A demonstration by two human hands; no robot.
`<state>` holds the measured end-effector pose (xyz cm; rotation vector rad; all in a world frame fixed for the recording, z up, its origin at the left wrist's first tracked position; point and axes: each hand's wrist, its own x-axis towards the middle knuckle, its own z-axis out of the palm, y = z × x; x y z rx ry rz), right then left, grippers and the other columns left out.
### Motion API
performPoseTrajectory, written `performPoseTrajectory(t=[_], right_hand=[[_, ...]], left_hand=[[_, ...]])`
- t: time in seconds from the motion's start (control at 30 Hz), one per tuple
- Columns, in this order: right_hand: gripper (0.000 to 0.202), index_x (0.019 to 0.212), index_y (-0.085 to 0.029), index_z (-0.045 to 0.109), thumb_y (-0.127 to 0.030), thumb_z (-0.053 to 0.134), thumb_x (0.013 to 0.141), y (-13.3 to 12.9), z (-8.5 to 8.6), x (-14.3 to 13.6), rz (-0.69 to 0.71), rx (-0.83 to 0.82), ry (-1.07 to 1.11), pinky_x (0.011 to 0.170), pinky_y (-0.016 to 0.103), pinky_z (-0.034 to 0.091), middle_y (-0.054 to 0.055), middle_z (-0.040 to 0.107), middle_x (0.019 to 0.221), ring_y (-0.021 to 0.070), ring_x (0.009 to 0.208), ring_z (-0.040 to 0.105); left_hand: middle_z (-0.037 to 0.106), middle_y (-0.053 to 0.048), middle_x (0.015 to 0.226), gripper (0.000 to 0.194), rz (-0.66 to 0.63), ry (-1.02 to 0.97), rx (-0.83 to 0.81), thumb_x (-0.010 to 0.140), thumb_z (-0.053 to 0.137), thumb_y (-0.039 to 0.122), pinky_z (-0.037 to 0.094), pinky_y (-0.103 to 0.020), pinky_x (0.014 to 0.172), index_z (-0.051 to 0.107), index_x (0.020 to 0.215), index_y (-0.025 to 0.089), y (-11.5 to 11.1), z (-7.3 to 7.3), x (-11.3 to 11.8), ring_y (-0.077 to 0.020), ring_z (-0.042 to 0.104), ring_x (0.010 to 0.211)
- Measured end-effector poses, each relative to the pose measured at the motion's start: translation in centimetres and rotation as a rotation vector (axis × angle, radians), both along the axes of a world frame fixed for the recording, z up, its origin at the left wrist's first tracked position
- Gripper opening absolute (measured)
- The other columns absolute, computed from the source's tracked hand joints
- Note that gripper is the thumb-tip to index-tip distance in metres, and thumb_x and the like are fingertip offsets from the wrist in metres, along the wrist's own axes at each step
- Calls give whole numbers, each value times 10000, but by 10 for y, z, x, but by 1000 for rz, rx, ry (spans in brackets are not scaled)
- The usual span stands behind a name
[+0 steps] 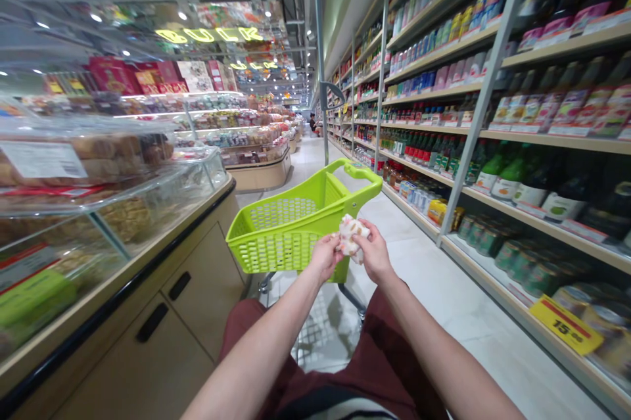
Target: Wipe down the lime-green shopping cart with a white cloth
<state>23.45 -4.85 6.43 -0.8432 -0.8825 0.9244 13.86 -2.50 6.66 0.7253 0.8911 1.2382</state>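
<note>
Pinching one small white bundle (351, 237) with orange and tan patches, my left grip (325, 257) and my right grip (376, 253) hold it between them, each from its own side. Whether this bundle is cloth or wrapper, I cannot tell. Just beyond both grips stands a lime-green shopping cart (328, 216), its basket extending toward the left, its handle (363, 171) beyond the bundle. Below the grips are my dark red trousers (385, 334). Well apart on the left of my grips runs a display surface (197, 275), which carries glass cases and packed food (111, 154). On the right, also apart, shelving (547, 223) bears rows of bottles (507, 177) and cans, with a yellow price sign (566, 325) low down. Far beyond the grips, a person (314, 125) is in the aisle.
</note>
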Motion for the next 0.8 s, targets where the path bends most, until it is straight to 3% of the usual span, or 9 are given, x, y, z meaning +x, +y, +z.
performPoseTrajectory(t=[0.1,0.23,0.3,0.43,0.57,0.63,0.7,0.77,0.8], right_hand=[[429,953,-187,501,-233,640,549,-2,1,-1,77,22,91,615,256,486,3,636,809,148,692,598],[399,948,-172,521,-304,632,589,-3,-1,-5,38,4,21,626,279,492,28,646,826,162,694,604],[383,964,-155,549,-347,595,636,-1,0,-5,-31,-5,-97,671,301,494,55,652,875,180,749,609],[328,936,-158,614,-366,548,692,4,0,0,-194,44,-349,759,300,477,69,646,958,203,894,588],[375,925,-128,615,-417,521,705,10,-3,5,-5,-25,-232,613,294,491,57,668,794,196,709,612],[393,907,-109,618,-430,501,712,11,-4,5,16,-60,-256,600,319,493,71,663,769,210,688,609],[391,942,-103,616,-401,478,731,10,-5,6,-168,-20,-402,724,384,488,119,644,922,251,848,597],[390,1055,-114,581,-333,450,759,5,-6,6,-418,120,-623,914,447,394,154,524,1182,277,1097,483],[405,1122,-129,546,-296,439,770,2,-7,6,-479,216,-749,979,462,330,147,445,1276,273,1187,402]], left_hand=[[529,62,513,185,70,51,-23,596,640,73,418,-181,492,510,692,162,0,-1,2,-56,495,439],[484,80,473,151,114,72,15,591,655,96,385,-164,486,529,651,153,-3,-2,4,-36,437,410],[529,47,517,108,57,23,31,652,639,209,406,-181,508,551,650,144,-8,0,6,-52,474,449],[602,5,643,241,-146,-202,42,646,667,348,436,-192,560,581,741,144,-18,6,11,-70,539,550],[617,26,684,325,-185,-163,9,550,743,267,413,-168,532,584,817,171,-21,4,12,-62,547,571],[618,36,685,337,-160,-135,-9,537,742,225,411,-169,533,582,831,181,-20,4,13,-62,550,573],[616,40,669,321,-132,-136,-14,538,725,190,411,-176,533,580,824,180,-18,4,14,-63,546,553],[611,40,640,286,-78,-123,-23,541,702,171,403,-186,525,577,799,171,-13,6,15,-68,537,526],[606,39,621,266,-45,-102,-22,538,694,161,399,-190,525,576,776,164,-10,7,16,-71,533,517]])
